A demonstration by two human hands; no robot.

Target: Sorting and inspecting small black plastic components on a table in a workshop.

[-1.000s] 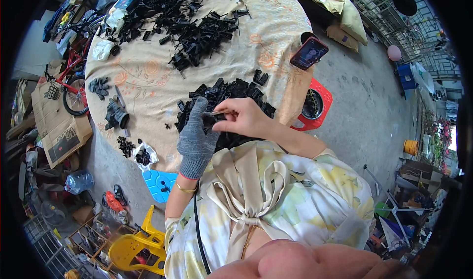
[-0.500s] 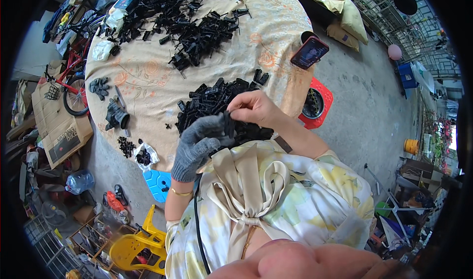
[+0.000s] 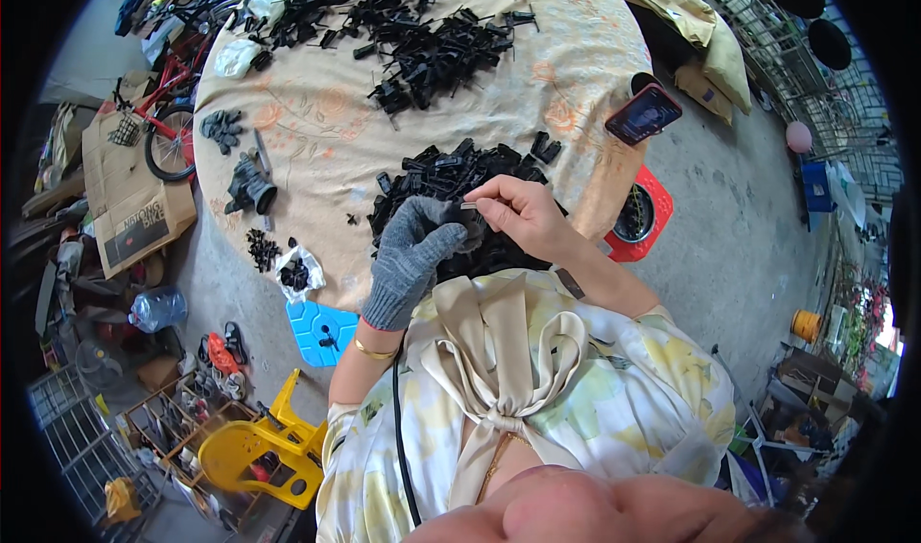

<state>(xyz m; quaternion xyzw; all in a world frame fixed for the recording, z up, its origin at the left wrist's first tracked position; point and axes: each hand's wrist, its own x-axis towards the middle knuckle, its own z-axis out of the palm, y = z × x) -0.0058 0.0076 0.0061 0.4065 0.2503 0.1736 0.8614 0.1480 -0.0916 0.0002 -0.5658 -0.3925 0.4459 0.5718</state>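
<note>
While the left hand in a grey knitted glove [image 3: 414,255] grips a small black plastic part [image 3: 457,224] just above the near pile of black plastic pieces [image 3: 451,174] on the round cloth-covered table [image 3: 317,121], the bare right hand [image 3: 523,215] pinches a thin metal pin [image 3: 468,206] against it, probably so the glove protects the holding fingers and the bare fingertips stay precise.

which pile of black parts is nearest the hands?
The near-edge pile, directly under the gloved left hand and bare right hand; the bigger pile lies across the table.
</note>
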